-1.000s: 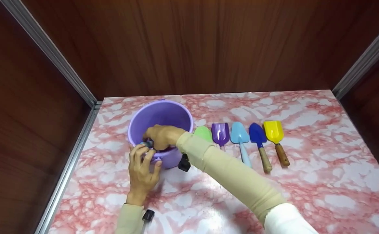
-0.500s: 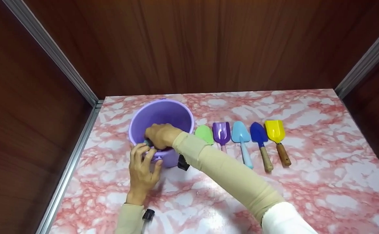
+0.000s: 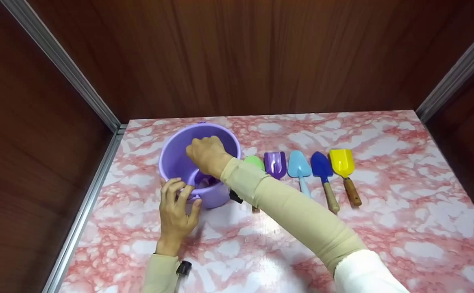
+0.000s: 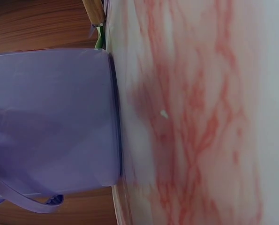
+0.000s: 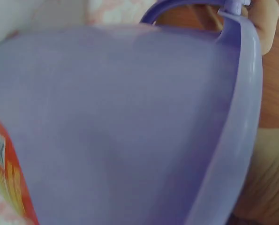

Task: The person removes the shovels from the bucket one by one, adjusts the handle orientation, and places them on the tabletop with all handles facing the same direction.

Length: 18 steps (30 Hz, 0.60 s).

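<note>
The purple bucket (image 3: 216,198) stands on the left part of the table, mouth up; its side fills much of the left wrist view (image 4: 50,122) and the right wrist view (image 5: 111,93). My left hand (image 3: 176,215) grips the near rim, fingers over the edge and thumb outside by the handle joint; its fingers show at the top right of the right wrist view (image 5: 267,23). My right hand (image 3: 209,154) is over the bucket's mouth with its fingers curled down; whether they hold anything is hidden. Below it, something dark purple (image 3: 201,179) shows inside the bucket.
Right of the bucket lie several small shovels in a row: green (image 3: 254,162), purple (image 3: 275,165), light blue (image 3: 299,165), dark blue (image 3: 321,165) and yellow (image 3: 342,162). Brown walls (image 3: 237,61) enclose the back and sides of the marbled table (image 3: 383,224).
My right hand has moved up and away from the near rim toward the bucket's middle. The teal thing at its fingers is out of sight. My left hand keeps its grip.
</note>
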Tool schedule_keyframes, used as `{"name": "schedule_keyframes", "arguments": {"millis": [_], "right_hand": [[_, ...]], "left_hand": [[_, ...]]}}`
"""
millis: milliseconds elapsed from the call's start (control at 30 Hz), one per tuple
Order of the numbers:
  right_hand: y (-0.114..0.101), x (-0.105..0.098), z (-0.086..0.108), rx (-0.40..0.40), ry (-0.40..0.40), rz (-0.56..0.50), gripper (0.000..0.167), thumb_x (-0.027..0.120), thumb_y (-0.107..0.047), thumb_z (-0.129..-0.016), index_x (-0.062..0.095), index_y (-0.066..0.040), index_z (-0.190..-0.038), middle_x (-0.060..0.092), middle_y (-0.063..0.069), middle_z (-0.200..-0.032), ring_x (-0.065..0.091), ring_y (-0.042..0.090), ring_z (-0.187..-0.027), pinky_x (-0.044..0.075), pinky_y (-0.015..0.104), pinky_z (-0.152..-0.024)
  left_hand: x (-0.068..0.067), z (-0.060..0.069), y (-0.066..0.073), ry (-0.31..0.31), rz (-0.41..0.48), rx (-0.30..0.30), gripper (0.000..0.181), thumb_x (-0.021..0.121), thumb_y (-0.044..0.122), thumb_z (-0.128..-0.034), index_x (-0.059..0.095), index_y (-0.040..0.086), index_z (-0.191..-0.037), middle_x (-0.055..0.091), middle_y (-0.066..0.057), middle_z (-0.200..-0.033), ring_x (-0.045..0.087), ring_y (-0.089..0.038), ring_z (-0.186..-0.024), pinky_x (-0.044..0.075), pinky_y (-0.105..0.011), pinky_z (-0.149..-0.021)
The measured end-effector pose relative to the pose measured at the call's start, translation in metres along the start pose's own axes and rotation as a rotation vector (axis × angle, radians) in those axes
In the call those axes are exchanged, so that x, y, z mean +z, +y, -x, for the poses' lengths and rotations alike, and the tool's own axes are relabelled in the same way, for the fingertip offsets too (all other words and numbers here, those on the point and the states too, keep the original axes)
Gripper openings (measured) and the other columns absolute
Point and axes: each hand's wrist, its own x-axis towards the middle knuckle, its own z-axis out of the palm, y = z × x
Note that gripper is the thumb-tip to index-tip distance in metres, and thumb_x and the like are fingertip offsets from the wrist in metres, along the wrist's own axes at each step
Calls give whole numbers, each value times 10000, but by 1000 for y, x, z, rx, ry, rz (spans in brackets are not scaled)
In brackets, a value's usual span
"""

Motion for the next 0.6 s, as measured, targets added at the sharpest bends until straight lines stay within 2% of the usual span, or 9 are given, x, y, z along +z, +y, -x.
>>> {"name": "schedule_keyframes", "arguments": {"millis": [100,267,433,600], "right_hand": [[1,-2,-1,25,20,87,219,602,-174,-1074,787,-181,-1191,780,44,-1149,764,255,-992,669,395,-808],[5,-3,-4,47,-1,199,291,534,-204,-1102,774,-222,-1265,761,12,-1254,696,238,-1136,622,366,-922],[10,0,-9,63,-26,263,360,467,-211,-1110,756,-291,-1307,738,-41,-1333,633,228,-1251,486,375,-1074],[13,6,-13,84,-62,298,390,422,-210,-1114,751,-319,-1293,738,-66,-1334,628,201,-1242,393,394,-1090]], "left_hand": [[-1,0,0,-7,-2,-2,449,554,459,-1096,694,32,-1087,625,-162,-1085,600,-398,-1196,395,-595,-1233],[-2,-1,1,-15,-7,-5,454,546,465,-1098,695,36,-1086,624,-158,-1090,599,-391,-1197,363,-579,-1266],[-1,-2,0,-20,-7,-6,449,549,460,-1098,694,36,-1086,623,-155,-1085,597,-389,-1193,358,-589,-1266],[-2,-1,1,-25,-7,-10,442,547,458,-1099,692,41,-1094,622,-155,-1085,594,-394,-1191,388,-532,-1246]]}}
